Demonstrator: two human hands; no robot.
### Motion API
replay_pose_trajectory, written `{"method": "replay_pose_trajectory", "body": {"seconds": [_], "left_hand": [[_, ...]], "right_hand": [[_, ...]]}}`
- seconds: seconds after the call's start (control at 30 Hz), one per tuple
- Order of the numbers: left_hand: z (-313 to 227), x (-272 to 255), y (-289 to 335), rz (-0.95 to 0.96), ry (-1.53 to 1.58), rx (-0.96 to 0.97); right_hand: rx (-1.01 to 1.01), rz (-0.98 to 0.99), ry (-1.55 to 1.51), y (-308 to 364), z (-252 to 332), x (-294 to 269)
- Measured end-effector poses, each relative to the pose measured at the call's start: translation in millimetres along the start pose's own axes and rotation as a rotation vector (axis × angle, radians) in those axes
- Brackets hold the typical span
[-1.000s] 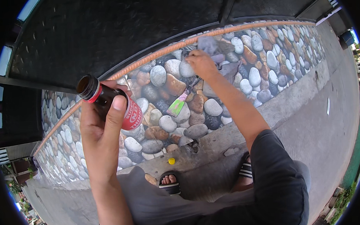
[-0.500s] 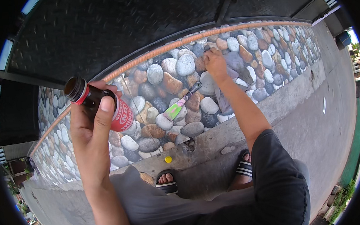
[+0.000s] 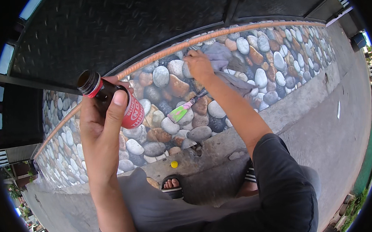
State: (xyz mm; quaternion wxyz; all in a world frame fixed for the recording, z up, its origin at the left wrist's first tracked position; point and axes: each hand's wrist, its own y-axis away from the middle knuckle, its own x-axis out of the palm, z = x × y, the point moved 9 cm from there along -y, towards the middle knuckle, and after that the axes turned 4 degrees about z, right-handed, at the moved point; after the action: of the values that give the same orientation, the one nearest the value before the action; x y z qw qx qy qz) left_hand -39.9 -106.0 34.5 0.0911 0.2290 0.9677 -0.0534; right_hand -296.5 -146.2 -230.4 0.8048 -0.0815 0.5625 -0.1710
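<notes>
- Your left hand [image 3: 98, 132] is wrapped around a dark glass bottle [image 3: 110, 100] with a red label, thumb pressed across its front. It is raised in front of the pebble wall [image 3: 169, 116], tilted with the neck up and to the left.
- The bottle's mouth is open. The small yellow cap [image 3: 174, 164] lies on the concrete ledge [image 3: 220, 143] below, just beyond your sandalled foot [image 3: 172, 187]. Tip the bottle further and the liquid could run out over your fingers or down onto your trousers.
- Your grasp sits low on the body and the glass looks smooth; if your thumb slackens, the bottle could fall onto the concrete and break.
- Your right hand [image 3: 198, 63] is clenched on a grey cloth [image 3: 223, 58], pressing it against the stones near the orange rim [image 3: 215, 34] of the wall.
- A scraper with a green-and-pink handle [image 3: 185, 109] rests on the stones just under your right forearm. Your arm could brush it and send it down toward your feet.
- Since half a second ago, your right hand has moved up and left along the wall, nearer the rim, and the bottle sits slightly higher and more central in view.
</notes>
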Motion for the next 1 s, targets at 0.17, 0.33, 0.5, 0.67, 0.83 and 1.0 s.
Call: {"method": "replay_pose_trajectory", "body": {"seconds": [0.17,0.33,0.5,0.67,0.83,1.0], "left_hand": [[3,10,-1,0.041,-0.030,-0.003],[3,8,0,0.037,-0.048,-0.007],[3,-5,5,-0.028,0.024,-0.016],[2,-20,6,-0.047,0.021,-0.009],[9,-25,6,-0.038,0.029,-0.023],[12,-24,4,-0.021,0.031,-0.003]], "right_hand": [[-0.180,0.199,-0.047,-7,65,25],[-0.249,0.178,0.073,-5,94,39],[-0.100,0.129,0.212,3,-10,12],[0.234,0.020,0.284,24,-159,-51],[0.089,-0.003,0.199,59,-109,-40],[-0.051,0.073,0.100,106,-92,-64]]}}
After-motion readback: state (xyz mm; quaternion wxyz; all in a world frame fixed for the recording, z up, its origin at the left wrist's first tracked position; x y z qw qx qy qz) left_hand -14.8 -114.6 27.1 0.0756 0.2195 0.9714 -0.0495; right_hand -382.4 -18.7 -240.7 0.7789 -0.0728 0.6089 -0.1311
